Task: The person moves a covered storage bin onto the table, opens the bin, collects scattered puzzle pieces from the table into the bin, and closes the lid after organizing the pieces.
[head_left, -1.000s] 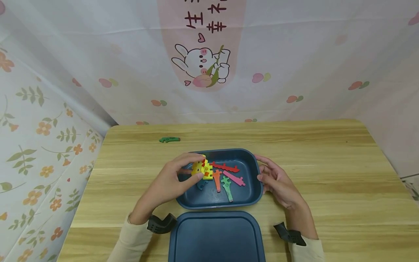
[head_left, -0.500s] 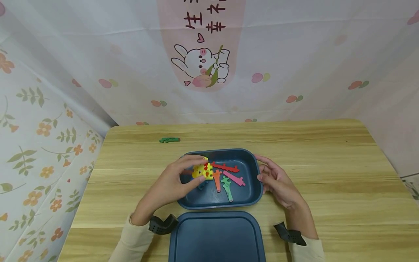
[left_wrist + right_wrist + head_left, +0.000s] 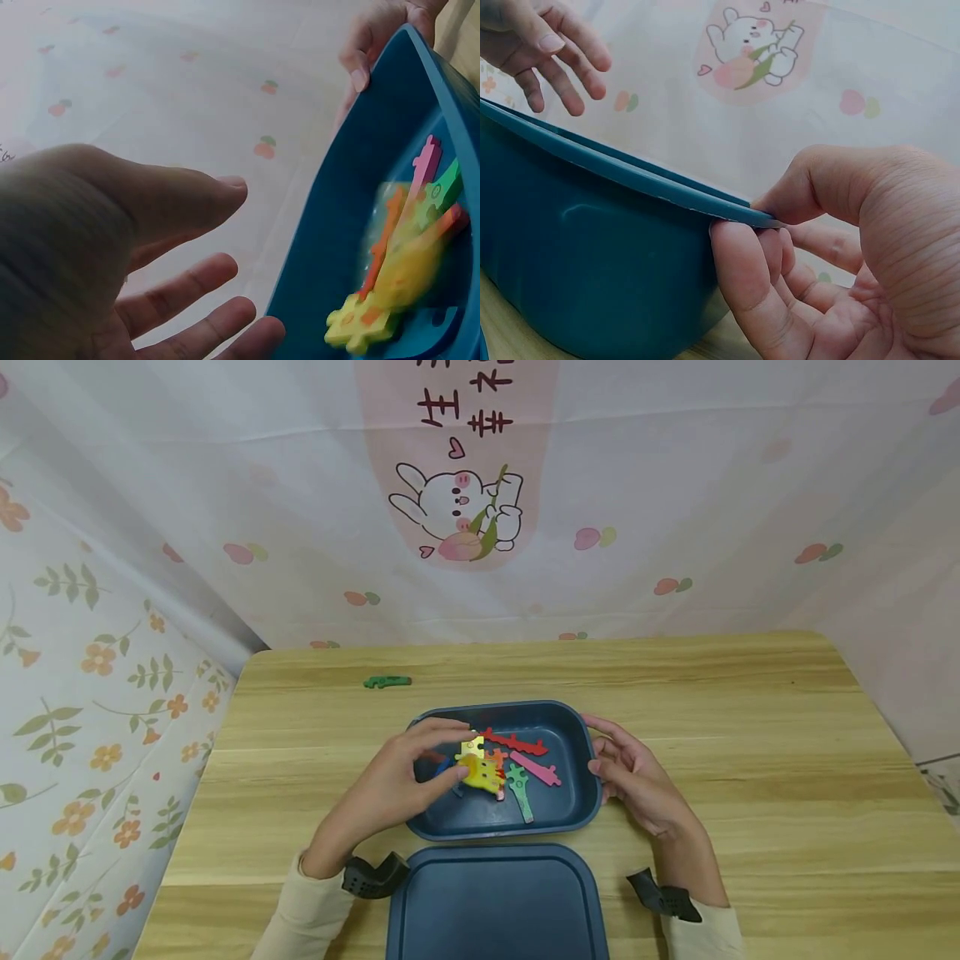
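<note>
My left hand (image 3: pixel 397 781) hangs over the left end of a dark blue plastic box (image 3: pixel 468 819), fingers spread and apart from the pieces below. Two yellow puzzle pieces are beneath it: a small knobbed one (image 3: pixel 358 324) and a larger one (image 3: pixel 409 276), blurred by motion in the left wrist view. Around them in the box are a red piece (image 3: pixel 528 744), a pink piece (image 3: pixel 536 768), a green piece (image 3: pixel 521 793), an orange piece (image 3: pixel 390 225) and a partly hidden blue piece. My right hand (image 3: pixel 817 262) pinches the box's right rim between thumb and fingers.
A flat dark blue lid (image 3: pixel 497 906) lies on the wooden table (image 3: pixel 750 760) in front of the box. Behind the box, to the left, is a single dark green puzzle piece (image 3: pixel 387 682). A printed curtain (image 3: pixel 675 485) hangs beyond the table's back edge.
My left hand has let go of the yellow pieces, which have come apart and dropped, the larger one tipping down to the right. The right hand keeps its hold on the rim.
</note>
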A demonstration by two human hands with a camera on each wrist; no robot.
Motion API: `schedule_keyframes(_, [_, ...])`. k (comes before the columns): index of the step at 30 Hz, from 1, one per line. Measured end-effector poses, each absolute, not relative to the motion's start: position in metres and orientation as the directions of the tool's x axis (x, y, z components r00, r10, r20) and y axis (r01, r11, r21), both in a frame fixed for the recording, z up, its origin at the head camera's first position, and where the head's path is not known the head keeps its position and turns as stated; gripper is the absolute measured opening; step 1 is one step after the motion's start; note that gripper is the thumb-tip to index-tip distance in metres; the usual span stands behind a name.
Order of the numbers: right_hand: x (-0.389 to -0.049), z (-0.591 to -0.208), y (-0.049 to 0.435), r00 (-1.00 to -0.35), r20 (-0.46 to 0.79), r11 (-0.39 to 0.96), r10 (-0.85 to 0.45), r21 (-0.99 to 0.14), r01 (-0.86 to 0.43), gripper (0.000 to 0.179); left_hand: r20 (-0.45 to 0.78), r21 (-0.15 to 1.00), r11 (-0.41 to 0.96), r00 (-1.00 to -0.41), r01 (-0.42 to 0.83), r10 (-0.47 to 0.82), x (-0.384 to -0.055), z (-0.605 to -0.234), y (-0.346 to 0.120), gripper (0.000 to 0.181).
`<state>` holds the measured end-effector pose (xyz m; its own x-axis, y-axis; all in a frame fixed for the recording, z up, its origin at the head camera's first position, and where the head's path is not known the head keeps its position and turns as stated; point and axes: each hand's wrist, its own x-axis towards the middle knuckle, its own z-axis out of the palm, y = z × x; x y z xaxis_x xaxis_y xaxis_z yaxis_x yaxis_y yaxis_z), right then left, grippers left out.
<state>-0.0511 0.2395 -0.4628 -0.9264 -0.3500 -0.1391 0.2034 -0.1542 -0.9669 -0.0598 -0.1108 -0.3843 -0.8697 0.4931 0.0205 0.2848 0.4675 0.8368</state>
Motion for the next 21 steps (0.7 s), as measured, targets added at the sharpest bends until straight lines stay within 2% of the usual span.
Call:
schedule_keyframes(14, [-0.0500,-0.4626,0.2411,-0.927,-0.136,-0.151,-0.349,-0.968,0.199,0.062,0.063,0.837,0.459,-0.885,0.299,0.461,-0.0615,-0.3859,-0.1122,0.041])
schedule_keyframes(21, [-0.0501,-0.4632,0.2410,-0.927,-0.136,-0.150,-0.350,-0.969,0.198,0.062,0.099,0.786,0.523,-0.902,0.330,0.421,-0.0613,-0.3852,-0.1130,0.040])
